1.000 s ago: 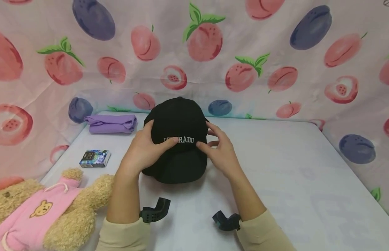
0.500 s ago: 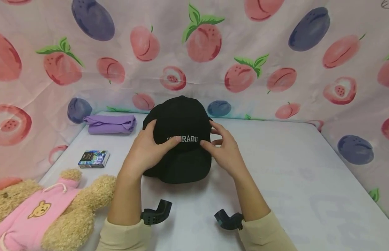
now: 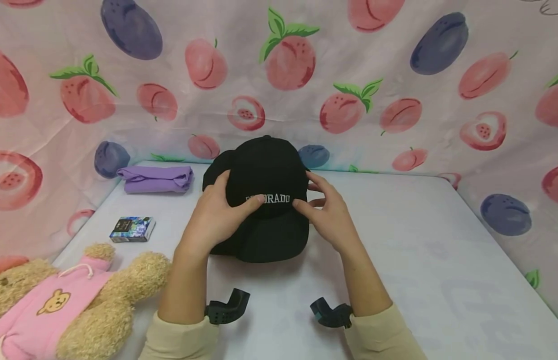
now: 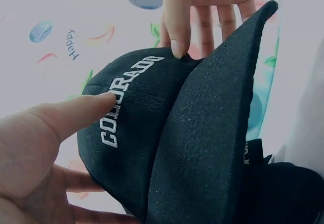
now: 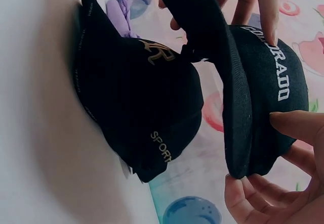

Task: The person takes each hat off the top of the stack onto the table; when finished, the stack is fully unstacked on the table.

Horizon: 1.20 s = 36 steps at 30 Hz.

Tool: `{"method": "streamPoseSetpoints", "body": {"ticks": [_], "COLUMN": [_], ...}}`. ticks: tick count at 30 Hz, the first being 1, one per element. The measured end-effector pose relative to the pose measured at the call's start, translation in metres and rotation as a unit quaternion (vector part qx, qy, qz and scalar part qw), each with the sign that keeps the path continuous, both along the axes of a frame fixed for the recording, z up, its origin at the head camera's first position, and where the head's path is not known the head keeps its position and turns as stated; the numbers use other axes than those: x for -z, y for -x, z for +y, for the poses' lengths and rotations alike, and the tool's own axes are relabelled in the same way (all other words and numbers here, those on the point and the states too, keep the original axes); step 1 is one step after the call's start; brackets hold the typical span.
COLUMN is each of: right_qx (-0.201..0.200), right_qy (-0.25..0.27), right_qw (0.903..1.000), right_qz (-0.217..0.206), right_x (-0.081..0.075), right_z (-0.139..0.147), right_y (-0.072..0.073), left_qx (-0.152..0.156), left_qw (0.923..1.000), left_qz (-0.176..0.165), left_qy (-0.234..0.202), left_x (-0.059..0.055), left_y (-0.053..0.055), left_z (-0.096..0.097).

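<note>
A black baseball cap [image 3: 269, 165] with white COLORADO lettering faces me, its brim lower front. My left hand [image 3: 216, 216] grips its left side, the thumb lying across the first letters. On the opposite side my right hand [image 3: 327, 215] pinches the cap, thumb on the front by the lettering's end and fingers at the edge. A second black cap [image 5: 147, 90], with gold SPORT lettering and a gold emblem, rests on the table in the right wrist view. The held cap is raised apart from it there; in the head view it hides most of it.
A purple folded cloth [image 3: 156, 179] lies at the back left, with a small blue patterned box [image 3: 132, 229] in front of it. A teddy bear in pink [image 3: 47, 312] lies at the near left. Fruit-printed fabric [image 3: 243, 65] hangs behind the white table [image 3: 418, 260].
Both hands have carried the COLORADO cap slightly to the right. More of the second cap's left side now shows behind it. The grip looks the same.
</note>
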State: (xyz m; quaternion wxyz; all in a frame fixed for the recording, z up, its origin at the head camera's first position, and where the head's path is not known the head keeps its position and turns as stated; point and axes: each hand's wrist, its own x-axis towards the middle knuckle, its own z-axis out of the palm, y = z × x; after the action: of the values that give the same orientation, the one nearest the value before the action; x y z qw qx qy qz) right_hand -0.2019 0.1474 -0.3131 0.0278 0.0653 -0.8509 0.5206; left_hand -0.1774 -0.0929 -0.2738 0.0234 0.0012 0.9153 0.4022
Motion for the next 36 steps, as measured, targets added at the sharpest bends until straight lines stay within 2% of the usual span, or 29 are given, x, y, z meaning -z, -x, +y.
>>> {"method": "streamPoseSetpoints", "body": {"ticks": [9,17,26,36], "right_qx": [0.002,0.001,0.007,0.015], "right_qy": [-0.001,-0.012,-0.018,-0.023], "right_qw": [1.0,0.9999,0.9998,0.9996], "right_qz": [-0.006,-0.003,0.004,0.009], "right_x": [-0.007,-0.012,-0.014,-0.017], "right_z": [0.012,0.018,0.03,0.045], "right_y": [0.0,-0.003,-0.001,-0.002], "left_qx": [-0.003,-0.009,-0.021,-0.008], "left_qw": [0.9998,0.9999,0.9995,0.9986], "left_qz": [0.016,0.014,0.025,0.046], "left_qy": [-0.009,-0.003,-0.005,-0.023], "left_x": [0.003,0.002,0.005,0.011], "left_y": [0.0,-0.001,-0.004,-0.004], "left_z": [0.013,0.02,0.039,0.057]}}
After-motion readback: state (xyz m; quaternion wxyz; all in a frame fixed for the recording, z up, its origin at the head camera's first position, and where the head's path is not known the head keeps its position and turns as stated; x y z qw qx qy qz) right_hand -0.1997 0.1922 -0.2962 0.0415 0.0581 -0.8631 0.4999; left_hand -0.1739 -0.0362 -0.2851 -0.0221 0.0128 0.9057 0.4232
